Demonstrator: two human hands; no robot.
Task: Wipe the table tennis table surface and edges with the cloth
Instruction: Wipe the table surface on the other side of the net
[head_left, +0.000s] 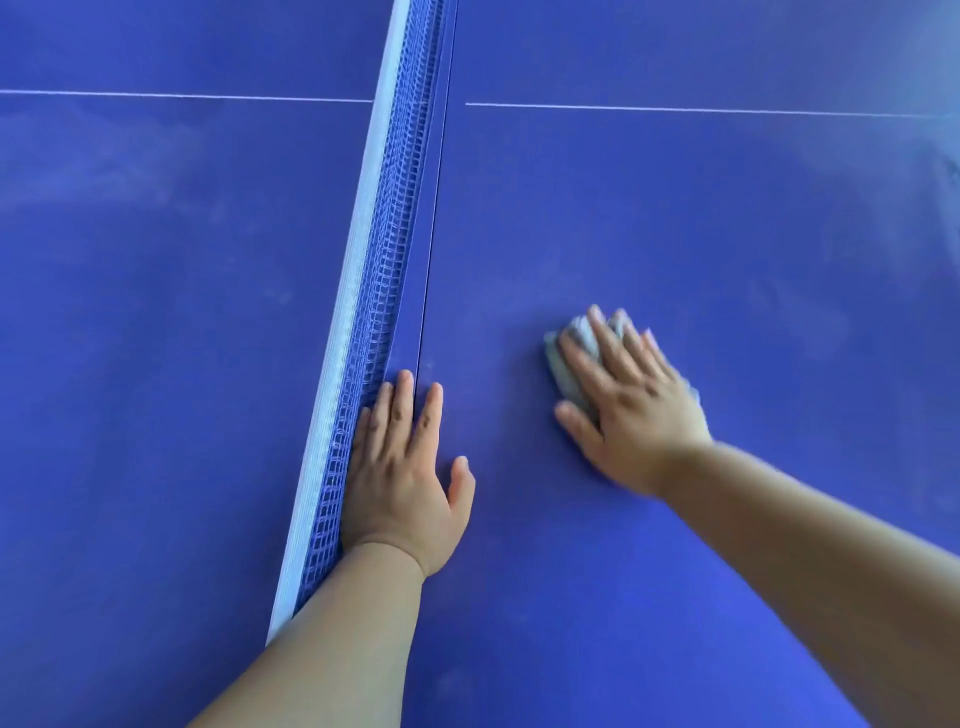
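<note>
Right hand (634, 415) presses cloth (565, 364) flat-fingered on table (675, 208); left hand (400, 478) lies flat, fingers straight, beside net (384, 260). Dusty haze visible; wiping likely partway; edges unseen.

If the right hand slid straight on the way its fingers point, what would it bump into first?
Probably nothing soon. The right hand, pressing the cloth, points up and slightly left over bare blue table. It would first cross the painted white line. It might reach the net beyond that, but the angle is hard to judge.
</note>
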